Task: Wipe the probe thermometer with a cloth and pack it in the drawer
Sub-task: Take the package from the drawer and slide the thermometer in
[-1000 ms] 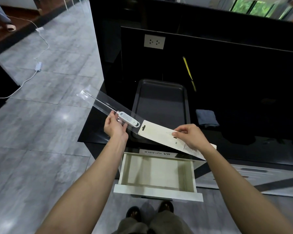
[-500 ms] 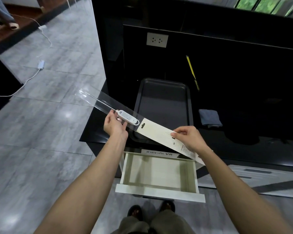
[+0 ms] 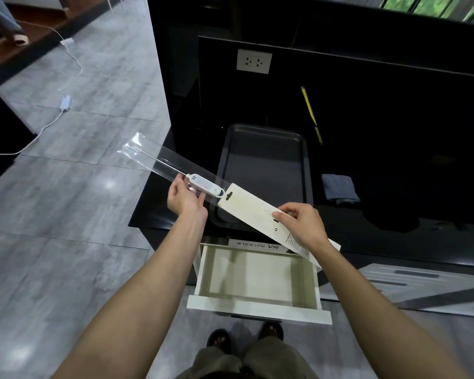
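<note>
The white probe thermometer [image 3: 206,185] lies inside a long clear plastic sleeve [image 3: 159,160], its thin metal probe pointing up-left. My left hand [image 3: 185,199] grips the sleeve at the thermometer's handle from below. My right hand [image 3: 301,221] pinches the white backing card [image 3: 253,210] that sticks out of the sleeve's right end. Both are held above the black counter's front edge. Below them the white drawer [image 3: 257,277] stands pulled open with nothing in it. A folded blue-grey cloth [image 3: 339,188] lies on the counter to the right.
A dark baking tray [image 3: 263,165] sits on the black counter [image 3: 394,233] behind my hands. A yellow stick [image 3: 311,113] leans against the black back panel under a wall socket [image 3: 253,61]. Grey tiled floor with a white cable [image 3: 49,127] lies to the left.
The packaged thermometer and both hands have stayed almost where they were; only the camera view shifted slightly.
</note>
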